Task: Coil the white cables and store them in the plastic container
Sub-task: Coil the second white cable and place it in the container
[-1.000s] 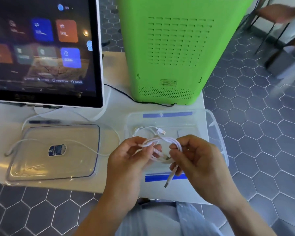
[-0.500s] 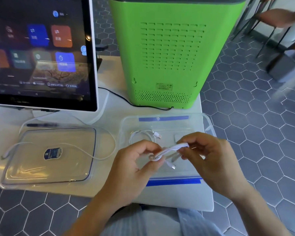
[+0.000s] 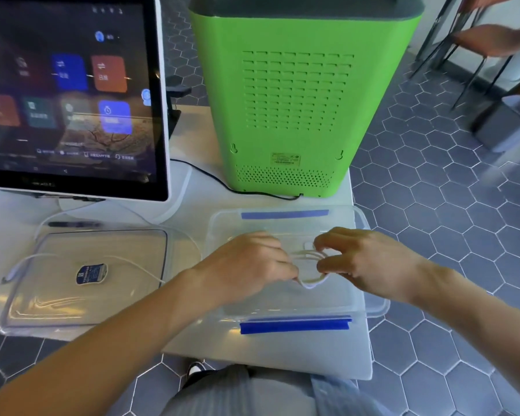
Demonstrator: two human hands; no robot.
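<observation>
A coiled white cable (image 3: pixel 308 267) is held low inside the clear plastic container (image 3: pixel 285 313), which has blue tape strips on its near and far rims. My left hand (image 3: pixel 249 265) pinches the coil's left side and my right hand (image 3: pixel 364 262) holds its right side, both reaching into the container. An earlier coiled cable in the container is hidden under my left hand. Another white cable (image 3: pixel 138 268) lies loose across the clear lid (image 3: pixel 81 280) on the left.
A large touchscreen monitor (image 3: pixel 69 94) stands at the back left. A tall green appliance (image 3: pixel 294 97) stands behind the container, with a black cord (image 3: pixel 222 183) trailing on the white table (image 3: pixel 282 355). A dark pen (image 3: pixel 72 224) lies by the lid.
Both hands have lowered the coiled cable from above the container down into it. The coil looks flatter and its loose plug end no longer hangs down.
</observation>
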